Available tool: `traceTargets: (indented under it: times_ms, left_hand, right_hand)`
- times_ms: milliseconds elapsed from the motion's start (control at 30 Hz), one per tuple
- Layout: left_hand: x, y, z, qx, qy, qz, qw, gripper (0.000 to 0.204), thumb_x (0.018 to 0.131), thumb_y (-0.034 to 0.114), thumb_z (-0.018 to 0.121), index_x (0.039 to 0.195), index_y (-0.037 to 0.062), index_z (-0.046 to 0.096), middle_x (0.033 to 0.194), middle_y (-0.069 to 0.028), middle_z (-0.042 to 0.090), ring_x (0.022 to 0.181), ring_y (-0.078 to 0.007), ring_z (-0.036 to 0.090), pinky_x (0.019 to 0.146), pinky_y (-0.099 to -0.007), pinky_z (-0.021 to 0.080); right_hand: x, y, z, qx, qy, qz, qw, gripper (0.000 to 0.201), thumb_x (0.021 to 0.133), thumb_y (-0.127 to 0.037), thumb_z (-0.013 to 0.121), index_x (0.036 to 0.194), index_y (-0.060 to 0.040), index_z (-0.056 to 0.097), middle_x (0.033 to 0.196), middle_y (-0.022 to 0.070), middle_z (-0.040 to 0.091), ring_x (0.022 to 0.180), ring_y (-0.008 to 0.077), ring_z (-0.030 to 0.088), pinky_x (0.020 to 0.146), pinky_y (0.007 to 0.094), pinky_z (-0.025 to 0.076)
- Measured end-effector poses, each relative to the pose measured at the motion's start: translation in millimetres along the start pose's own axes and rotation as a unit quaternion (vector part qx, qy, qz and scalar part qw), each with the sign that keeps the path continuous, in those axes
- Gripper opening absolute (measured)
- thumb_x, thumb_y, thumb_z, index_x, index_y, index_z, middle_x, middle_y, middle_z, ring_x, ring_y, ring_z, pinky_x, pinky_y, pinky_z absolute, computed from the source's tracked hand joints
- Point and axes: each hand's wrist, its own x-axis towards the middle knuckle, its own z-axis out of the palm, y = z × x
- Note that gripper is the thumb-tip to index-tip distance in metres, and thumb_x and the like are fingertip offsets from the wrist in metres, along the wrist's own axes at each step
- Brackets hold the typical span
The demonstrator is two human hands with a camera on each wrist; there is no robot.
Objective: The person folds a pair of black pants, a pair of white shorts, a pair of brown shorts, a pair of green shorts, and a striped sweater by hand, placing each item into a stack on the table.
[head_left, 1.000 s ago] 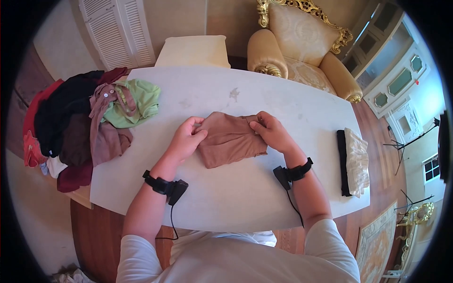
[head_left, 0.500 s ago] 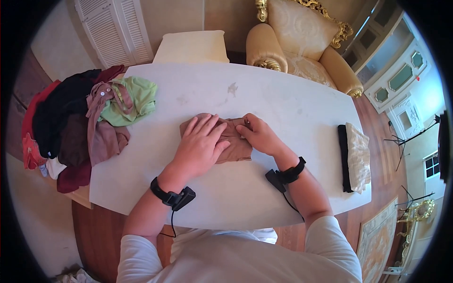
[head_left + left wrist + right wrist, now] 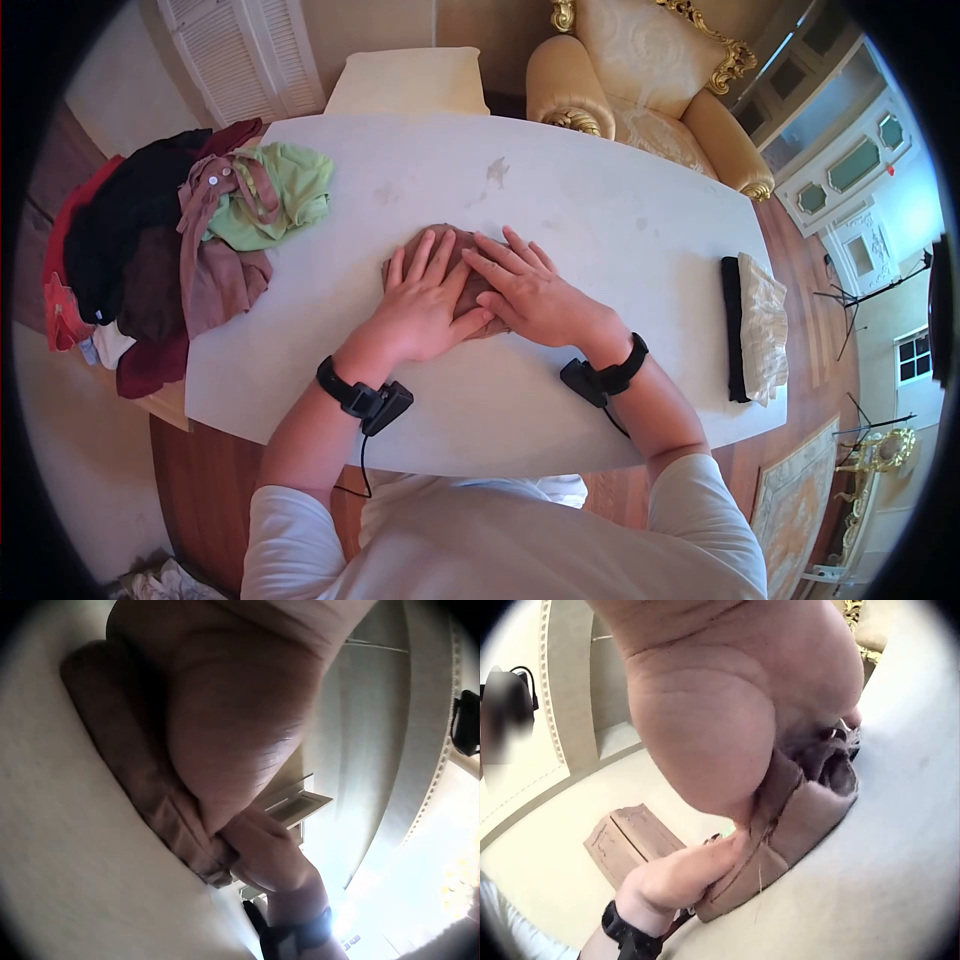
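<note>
A folded brown cloth lies on the white table, mostly covered by both hands. The left hand rests flat on its left part with fingers spread. On its right part lies the right hand, fingers straight and angled toward the left hand, the thumbs close together. In the left wrist view the cloth shows as a thick fold under the palm. Layered edges of the cloth appear beneath the palm in the right wrist view.
A heap of clothes, with a green garment and a black one, lies at the table's left. Folded black and cream items lie at the right edge. Behind the table stand a beige stool and a gold armchair.
The left hand let go of the cloth's edge and came down flat on it. The right hand then released its pinch and spread over the cloth, which is now more compact.
</note>
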Motion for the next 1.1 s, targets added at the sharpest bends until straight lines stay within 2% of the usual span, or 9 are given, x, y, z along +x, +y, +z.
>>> traceTargets:
  times_ms: [133,400,567,600,633,700,800,867,1100]
  left_hand:
    - [4,-7,17,-0.014,0.071,0.017,0.997,0.112,0.091,0.077,0.058,0.166,0.001,0.025,0.172,-0.0262,0.02,0.163,-0.0411,0.008,0.126,-0.0655,0.005]
    - [0,-4,2,-0.015,0.023,0.004,1.0,0.135,0.072,0.08,0.075,0.165,-0.0039,0.023,0.173,-0.0256,0.019,0.163,-0.0401,0.007,0.128,-0.0614,0.005]
    - [0,2,-24,-0.06,0.007,0.044,0.997,0.135,0.063,0.057,0.091,0.164,-0.0014,0.023,0.169,-0.0211,0.025,0.161,-0.0373,0.013,0.128,-0.0556,0.012]
    - [1,-8,-15,-0.087,0.032,0.063,0.994,0.133,0.061,0.06,0.091,0.163,0.0019,0.028,0.167,-0.019,0.03,0.16,-0.0373,0.014,0.127,-0.0563,0.01]
    - [2,-13,-15,-0.086,0.076,0.089,0.989,0.121,0.067,0.05,0.093,0.16,0.0023,0.033,0.161,-0.0197,0.041,0.155,-0.0373,0.03,0.125,-0.0537,0.023]
    - [11,-23,-4,-0.331,0.118,0.098,0.931,0.094,0.079,0.038,0.09,0.153,0.0012,0.044,0.148,-0.021,0.054,0.142,-0.0364,0.05,0.117,-0.0464,0.04]
    - [20,-46,11,-0.328,0.217,-0.046,0.918,0.069,0.09,0.031,0.084,0.143,-0.0012,0.053,0.138,-0.0219,0.062,0.13,-0.0329,0.06,0.108,-0.0407,0.049]
    - [23,-61,14,-0.304,0.219,-0.058,0.925,0.062,0.092,0.031,0.083,0.139,-0.0006,0.058,0.134,-0.0218,0.065,0.125,-0.0309,0.064,0.104,-0.04,0.051]
    - [29,-71,22,-0.397,0.206,-0.065,0.892,0.048,0.093,0.034,0.082,0.123,-0.0014,0.069,0.101,-0.0165,0.077,0.092,-0.0239,0.073,0.084,-0.0354,0.058]
  right_hand:
    - [-3,5,-2,-0.011,-0.059,0.024,0.998,0.069,0.111,-0.051,0.04,0.169,-0.0154,0.025,0.175,0.011,0.023,0.159,0.0466,0.018,0.129,0.0578,0.016]
    - [0,17,11,-0.05,-0.083,0.026,0.995,0.075,0.109,-0.056,0.043,0.169,-0.0152,0.023,0.175,0.0117,0.022,0.16,0.046,0.017,0.13,0.0559,0.013]
    - [12,29,7,0.035,0.012,-0.043,0.998,0.065,0.097,-0.05,0.064,0.148,-0.0098,0.055,0.152,0.0159,0.053,0.141,0.0451,0.045,0.117,0.0559,0.035]
    - [13,26,0,0.057,0.007,-0.031,0.998,0.061,0.095,-0.049,0.067,0.141,-0.0082,0.059,0.145,0.0157,0.058,0.135,0.0441,0.05,0.112,0.0552,0.041]
    - [20,23,-6,0.064,-0.008,0.022,0.998,0.062,0.092,-0.049,0.072,0.136,-0.0058,0.06,0.141,0.017,0.06,0.131,0.044,0.054,0.109,0.0535,0.045]
    - [22,16,-12,0.064,0.001,0.093,0.994,0.065,0.086,-0.048,0.078,0.128,-0.0017,0.062,0.135,0.0197,0.064,0.124,0.0432,0.059,0.102,0.0497,0.05]
    - [27,8,-7,0.056,0.026,0.157,0.986,0.067,0.079,-0.047,0.085,0.119,0.0025,0.066,0.126,0.0231,0.068,0.114,0.0417,0.065,0.094,0.045,0.055]
    - [30,9,-11,0.081,-0.018,0.205,0.975,0.066,0.074,-0.046,0.088,0.112,0.004,0.069,0.115,0.0242,0.072,0.105,0.0415,0.069,0.089,0.044,0.057]
    - [16,26,-29,0.226,-0.115,0.142,0.957,0.053,0.08,-0.038,0.085,0.105,0.0064,0.072,0.099,0.0172,0.075,0.089,0.0251,0.071,0.078,0.038,0.055]
